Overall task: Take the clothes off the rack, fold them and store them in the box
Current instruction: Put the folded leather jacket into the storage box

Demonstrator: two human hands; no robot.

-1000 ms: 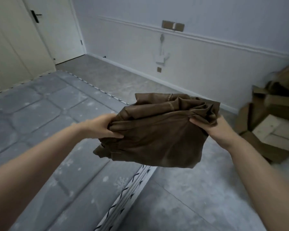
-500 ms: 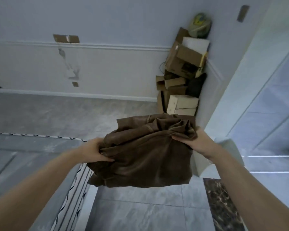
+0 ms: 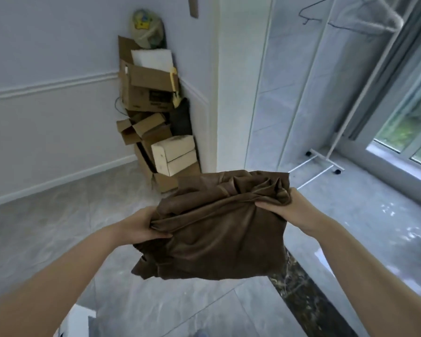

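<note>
At chest height over the tiled floor (image 3: 156, 310): folded brown garment (image 3: 219, 229) held in the air between both hands, well apart from any surface. Left hand (image 3: 141, 227) grasping the left edge, thumb on top and fingers hidden beneath the cloth. Right hand (image 3: 287, 210) pinching the bunched upper right corner, thumb on top. Lower left corner sagging, with loose layers fanning out below the left hand. Storage box not clearly in view; white object (image 3: 75, 322) at the bottom left edge possibly part of it, too cropped to tell. Rack (image 3: 331, 93) standing by the window (image 3: 413, 122), two bare hangers (image 3: 311, 10) on its rail. Pile of cardboard boxes (image 3: 151, 113) in the corner, not the target by appearance. Recommended handling for the carry: keep both grips level to hold the fold flat; support the sagging corner from beneath before lowering; lower flat into the box, release only once the bundle rests on the bottom. Risk: fold opening at the loose lower corner.
</note>
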